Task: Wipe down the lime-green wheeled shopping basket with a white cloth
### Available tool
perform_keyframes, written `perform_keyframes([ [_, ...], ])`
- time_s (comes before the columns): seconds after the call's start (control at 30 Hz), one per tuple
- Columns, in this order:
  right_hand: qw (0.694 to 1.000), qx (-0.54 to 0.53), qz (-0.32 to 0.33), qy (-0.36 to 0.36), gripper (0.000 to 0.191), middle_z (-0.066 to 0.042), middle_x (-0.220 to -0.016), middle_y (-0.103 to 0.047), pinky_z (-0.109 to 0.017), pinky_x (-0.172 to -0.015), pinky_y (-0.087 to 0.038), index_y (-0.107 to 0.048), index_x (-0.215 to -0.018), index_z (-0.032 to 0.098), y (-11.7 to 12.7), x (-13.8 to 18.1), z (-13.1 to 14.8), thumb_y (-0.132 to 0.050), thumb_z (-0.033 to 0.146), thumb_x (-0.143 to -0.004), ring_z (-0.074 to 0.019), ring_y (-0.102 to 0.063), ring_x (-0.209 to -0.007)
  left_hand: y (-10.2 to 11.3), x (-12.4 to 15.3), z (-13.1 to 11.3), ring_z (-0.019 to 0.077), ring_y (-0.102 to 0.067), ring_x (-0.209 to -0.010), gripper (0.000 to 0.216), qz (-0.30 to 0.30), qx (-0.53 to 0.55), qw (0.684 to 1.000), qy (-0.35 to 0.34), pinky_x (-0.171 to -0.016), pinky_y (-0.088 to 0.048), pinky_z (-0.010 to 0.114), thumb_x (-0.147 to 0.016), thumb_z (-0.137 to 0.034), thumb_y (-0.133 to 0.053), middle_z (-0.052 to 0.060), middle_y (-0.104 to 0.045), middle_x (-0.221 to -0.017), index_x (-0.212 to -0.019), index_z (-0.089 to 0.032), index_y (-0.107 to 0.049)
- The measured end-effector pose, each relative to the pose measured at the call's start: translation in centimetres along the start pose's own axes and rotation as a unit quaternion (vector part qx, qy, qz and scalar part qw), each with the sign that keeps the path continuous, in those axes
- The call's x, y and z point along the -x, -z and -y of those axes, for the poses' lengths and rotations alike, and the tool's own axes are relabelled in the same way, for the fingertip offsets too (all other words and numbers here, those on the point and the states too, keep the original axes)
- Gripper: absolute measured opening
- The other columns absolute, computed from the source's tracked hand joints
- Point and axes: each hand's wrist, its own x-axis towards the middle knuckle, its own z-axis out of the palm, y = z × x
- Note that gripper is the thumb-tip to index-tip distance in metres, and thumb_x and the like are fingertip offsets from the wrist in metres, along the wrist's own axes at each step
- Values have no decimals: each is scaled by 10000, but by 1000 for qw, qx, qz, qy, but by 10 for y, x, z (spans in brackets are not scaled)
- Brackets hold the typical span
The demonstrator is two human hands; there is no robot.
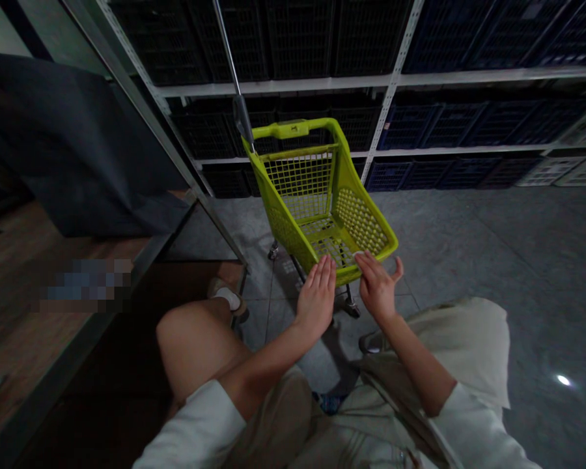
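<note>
A lime-green shopping cart basket (300, 130) stands in front of me between my knees, its interior showing bare mesh. At its near edge, my left hand (317, 296) lies with fingers straight and flat, back of the hand up; it appears to hold nothing. On the other side of that near edge, my right hand (378, 286) has its fingers bent together at the rim and the little finger sticking out. A small white bit (358, 254) shows at its fingertips, too small to name. The near rim is partly hidden behind both hands.
A metal pole (228, 45) rises from the cart's far left corner. Behind it, white shelving (317, 86) carries dark crates (300, 39) and blue crates (454, 124). A wooden-topped table (112, 251) with dark cloth (92, 156) stands at left. Grey tiled floor (473, 247) extends right.
</note>
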Motion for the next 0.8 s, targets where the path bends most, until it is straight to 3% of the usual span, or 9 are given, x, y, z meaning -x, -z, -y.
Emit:
perform_keyframes([
  [0.1, 998, -50, 33, 11, 592, -71, -1356, -662, -497, -1225, -59, -468, -1459, 271, -2, 3, 45, -416, 91, -897, -212, -590, -1294, 0, 1, 1, 283, -174, -1541, 725, 7, -2, 1000, -5, -1254, -256, 435, -839, -96, -455, 241, -255, -1626, -1517, 61, -251],
  [0.2, 995, -64, 55, 53, 581, -80, -1395, -632, -486, -1228, -37, -422, -1488, 273, 3, 3, 45, -413, 109, -931, -201, -577, -1311, 3, 2, 3, 284, -183, -1538, 711, 10, 3, 1000, -11, -1250, -262, 447, -855, -110, -454, 241, -261, -1622, -1520, 48, -257],
  [0.33, 989, -23, 84, 118, 558, -81, -1389, -636, -519, -1224, -12, -447, -1465, 277, 16, 0, -14, -428, 102, -935, -208, -574, -1315, 8, 2, 4, 282, -223, -1525, 653, 15, -3, 1000, -16, -1244, -275, 418, -900, -119, -415, 218, -278, -1623, -1518, 39, -273],
  [0.47, 994, 50, 55, 81, 511, -68, -1341, -672, -551, -1212, -18, -535, -1387, 271, 24, -6, -91, -437, 94, -917, -226, -573, -1317, 7, 0, 3, 279, -240, -1519, 630, 20, -16, 1000, -13, -1247, -272, 399, -921, -121, -395, 210, -287, -1622, -1516, 48, -274],
  [0.57, 997, 69, 7, 41, 455, -63, -1289, -704, -594, -1194, -5, -599, -1310, 265, 21, -8, -115, -444, 110, -911, -252, -559, -1332, 5, -1, 2, 285, -232, -1522, 642, 19, -13, 1000, -13, -1247, -277, 413, -916, -124, -409, 214, -273, -1626, -1517, 49, -267],
  [0.67, 998, 54, -34, 7, 413, -73, -1245, -726, -613, -1190, -1, -614, -1287, 254, 13, -5, -87, -465, 143, -917, -270, -578, -1311, 6, 0, 2, 288, -220, -1526, 664, 20, -1, 1000, -12, -1249, -270, 416, -901, -122, -431, 228, -264, -1626, -1516, 56, -257],
  [0.8, 999, -4, -33, 12, 423, -77, -1239, -728, -600, -1203, 21, -584, -1325, 249, 3, 2, -7, -459, 151, -933, -262, -593, -1293, 8, 1, 2, 292, -217, -1525, 686, 12, 11, 1000, -4, -1240, -283, 422, -869, -111, -451, 219, -279, -1623, -1512, 44, -270],
])
